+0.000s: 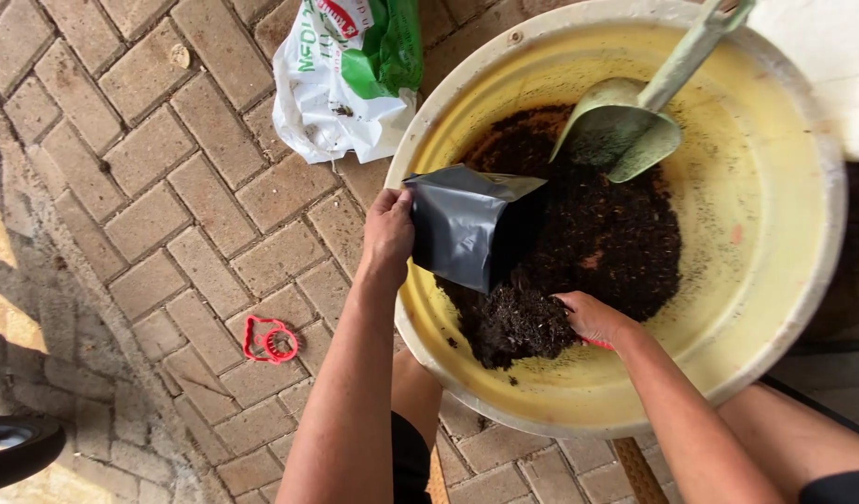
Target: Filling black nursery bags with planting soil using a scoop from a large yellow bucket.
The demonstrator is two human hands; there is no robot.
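Left hand clamped on the rim of a black bag, thumb on top, fingers hidden behind the plastic. Bag tilted on its side, mouth turned toward the soil, hanging just over the near edge of a yellow basin. Right hand down in the soil below and right of the bag, fingers together and cupped against a dark heap just left of them; fingertips buried, so grip on anything beyond soil impossible to tell. Something red showing at the heel of that hand, too hidden to name. Green scoop farther off, beyond the bag, blade resting on the soil, handle leaning up over the basin's far rim. White-and-green sack lying on the brick floor above the left hand, just beside the basin. Red plastic piece on the bricks left of the left forearm, well apart from both hands. Dark rounded object at the frame's lower left edge.
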